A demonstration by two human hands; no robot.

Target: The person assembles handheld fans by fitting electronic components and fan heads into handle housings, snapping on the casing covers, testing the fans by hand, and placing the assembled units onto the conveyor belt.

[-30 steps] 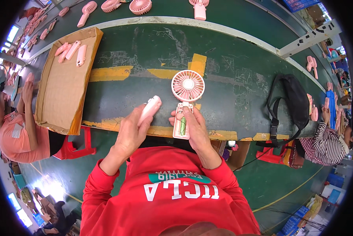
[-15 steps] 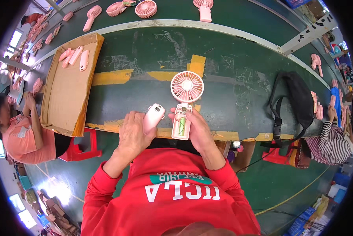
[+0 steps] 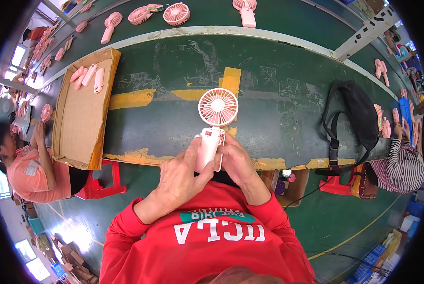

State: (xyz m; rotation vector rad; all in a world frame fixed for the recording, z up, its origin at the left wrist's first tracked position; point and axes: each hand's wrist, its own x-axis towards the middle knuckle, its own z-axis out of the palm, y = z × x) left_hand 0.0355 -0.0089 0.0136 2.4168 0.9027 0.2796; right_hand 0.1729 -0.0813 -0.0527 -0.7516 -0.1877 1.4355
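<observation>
A pink handheld fan (image 3: 218, 107) is held near the table's front edge, its round grille pointing away from me. My left hand (image 3: 182, 174) pinches a pale pink handle cover (image 3: 206, 150) between thumb and fingers. The cover lies over most of the fan's handle, slightly tilted, and a strip of the handle shows along its right side. My right hand (image 3: 238, 162) is closed round the handle from the right. The battery and wires inside the handle are now hidden by the cover.
At left a shallow cardboard tray (image 3: 82, 125) holds several pink covers. A black bag (image 3: 354, 118) with straps lies at right. Several pink fans (image 3: 176, 14) stand on the strip beyond the metal rail. People sit at both sides, one near a red stool (image 3: 103, 182).
My left hand has brought the cover rightward onto the open handle, hiding the green battery. The fan has shifted slightly left in my right hand.
</observation>
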